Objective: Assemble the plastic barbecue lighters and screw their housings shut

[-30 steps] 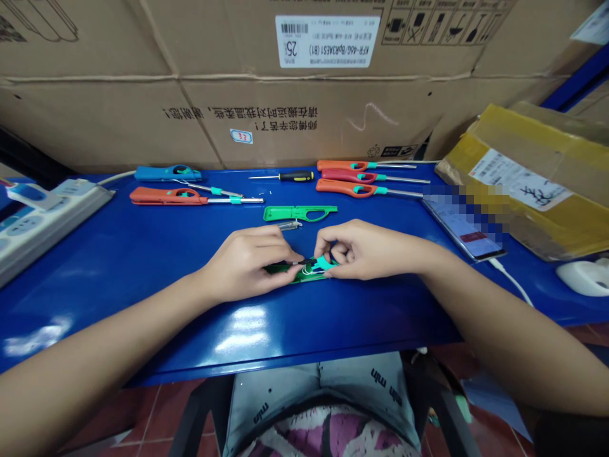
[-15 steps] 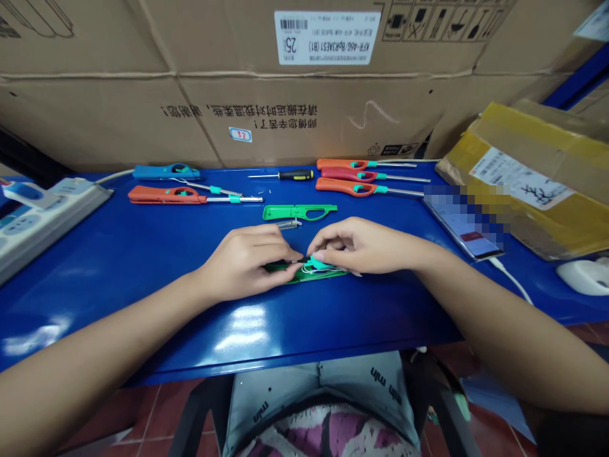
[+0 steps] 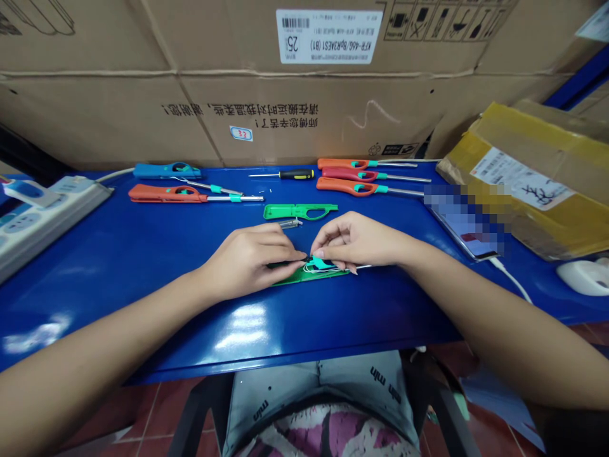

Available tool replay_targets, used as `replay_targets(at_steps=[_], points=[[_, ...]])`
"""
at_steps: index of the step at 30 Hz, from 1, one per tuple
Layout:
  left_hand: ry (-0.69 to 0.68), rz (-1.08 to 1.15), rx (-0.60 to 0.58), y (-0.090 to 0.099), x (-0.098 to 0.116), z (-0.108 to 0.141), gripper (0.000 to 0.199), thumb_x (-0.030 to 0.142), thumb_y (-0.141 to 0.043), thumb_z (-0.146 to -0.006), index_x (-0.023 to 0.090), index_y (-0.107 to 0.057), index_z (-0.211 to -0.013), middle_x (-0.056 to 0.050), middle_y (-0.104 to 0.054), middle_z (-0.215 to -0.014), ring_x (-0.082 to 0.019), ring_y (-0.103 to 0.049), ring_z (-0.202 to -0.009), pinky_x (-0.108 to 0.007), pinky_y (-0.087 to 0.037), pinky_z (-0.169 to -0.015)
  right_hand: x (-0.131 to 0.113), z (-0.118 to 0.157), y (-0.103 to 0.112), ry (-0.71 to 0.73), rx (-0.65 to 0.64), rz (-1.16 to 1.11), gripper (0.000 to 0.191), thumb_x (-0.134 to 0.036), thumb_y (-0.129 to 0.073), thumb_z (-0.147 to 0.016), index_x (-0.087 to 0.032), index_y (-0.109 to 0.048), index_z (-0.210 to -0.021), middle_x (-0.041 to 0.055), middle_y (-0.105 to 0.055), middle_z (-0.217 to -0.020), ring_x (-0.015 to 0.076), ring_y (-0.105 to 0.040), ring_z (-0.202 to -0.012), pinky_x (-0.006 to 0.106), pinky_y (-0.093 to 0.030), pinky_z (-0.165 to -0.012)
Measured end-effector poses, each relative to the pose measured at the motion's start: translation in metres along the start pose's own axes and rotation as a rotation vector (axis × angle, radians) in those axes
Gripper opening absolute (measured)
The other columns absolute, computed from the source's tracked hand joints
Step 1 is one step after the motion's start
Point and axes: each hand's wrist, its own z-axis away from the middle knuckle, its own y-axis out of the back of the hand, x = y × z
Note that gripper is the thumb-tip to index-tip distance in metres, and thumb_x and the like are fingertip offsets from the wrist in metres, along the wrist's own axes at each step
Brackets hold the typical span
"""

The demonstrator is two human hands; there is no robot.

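A green half-shell of a long-nosed lighter (image 3: 328,275) lies on the table under both hands, with thin white wires along it and a metal tube running out to the right. My left hand (image 3: 257,257) is closed over its left end, fingertips pinching a small black part (image 3: 308,258). From the other side, my right hand (image 3: 359,240) pinches the teal trigger (image 3: 320,263) beside that part. Just beyond my hands lie the matching green half-shell (image 3: 299,212) and a small piece with a metal end (image 3: 289,223), partly hidden by my left hand.
Assembled-looking orange and red lighters (image 3: 352,184) lie at the back right. Back left are a blue lighter (image 3: 166,171) and an orange one (image 3: 166,194). A screwdriver (image 3: 295,174) lies between. Around the sides are a power strip (image 3: 42,212), phone (image 3: 464,225) and taped box (image 3: 537,190).
My right hand has shifted slightly up, its fingers lifting so more of the metal tube shows. My left fingertips have moved slightly right. The other things lie as before.
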Motion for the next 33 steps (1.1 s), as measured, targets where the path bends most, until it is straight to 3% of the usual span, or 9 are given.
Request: replay_targets(at_steps=[7, 15, 21, 26, 33], points=[[0.190, 0.023, -0.127, 0.000, 0.002, 0.001, 0.022, 0.030, -0.061, -0.099, 0.020, -0.078, -0.107, -0.005, -0.072, -0.092, -0.017, -0.067, -0.087, -0.028, -0.054, -0.077, 0.000, -0.003, -0.001, -0.058, 0.064, 0.010, 0.011, -0.023, -0.074, -0.079, -0.012, -0.071, -0.082, -0.0058, -0.058, -0.048, 0.0064, -0.050, -0.040, 0.019, -0.045, -0.043], [0.263, -0.005, -0.237, 0.007, 0.012, -0.001, 0.029, 0.035, -0.067, -0.091, 0.021, -0.076, -0.115, -0.005, -0.074, -0.106, -0.021, -0.069, -0.097, -0.032, -0.055, -0.088, 0.004, -0.002, 0.001, -0.050, 0.044, 0.043, 0.020, -0.030, -0.075, -0.079, -0.012, -0.073, -0.087, -0.0055, -0.057, -0.049, 0.0060, -0.048, -0.042, 0.019, -0.042, -0.044], [0.182, -0.072, -0.223, 0.012, 0.011, -0.002, 0.044, 0.053, -0.076, -0.081, 0.020, -0.078, -0.110, -0.005, -0.074, -0.098, -0.022, -0.070, -0.091, -0.031, -0.055, -0.082, 0.004, 0.000, 0.003, -0.034, 0.018, 0.048, 0.022, -0.033, -0.076, -0.079, -0.013, -0.073, -0.088, -0.0056, -0.056, -0.051, 0.0058, -0.046, -0.044, 0.019, -0.039, -0.045], [0.105, -0.111, -0.269, 0.012, 0.009, -0.002, 0.026, 0.040, -0.071, -0.090, 0.022, -0.078, -0.108, -0.004, -0.074, -0.094, -0.019, -0.070, -0.086, -0.029, -0.053, -0.079, 0.005, 0.001, 0.005, -0.003, -0.013, 0.082, 0.023, -0.034, -0.075, -0.081, -0.013, -0.074, -0.089, -0.0050, -0.057, -0.057, 0.0051, -0.045, -0.046, 0.019, -0.037, -0.046], [0.071, -0.157, -0.278, 0.009, 0.008, -0.001, 0.029, 0.041, -0.062, -0.097, 0.021, -0.077, -0.112, -0.006, -0.073, -0.097, -0.020, -0.069, -0.087, -0.030, -0.052, -0.077, 0.002, 0.001, 0.001, 0.024, 0.003, 0.123, 0.021, -0.032, -0.072, -0.082, -0.012, -0.074, -0.087, -0.0057, -0.055, -0.054, 0.0052, -0.043, -0.047, 0.020, -0.036, -0.048]])
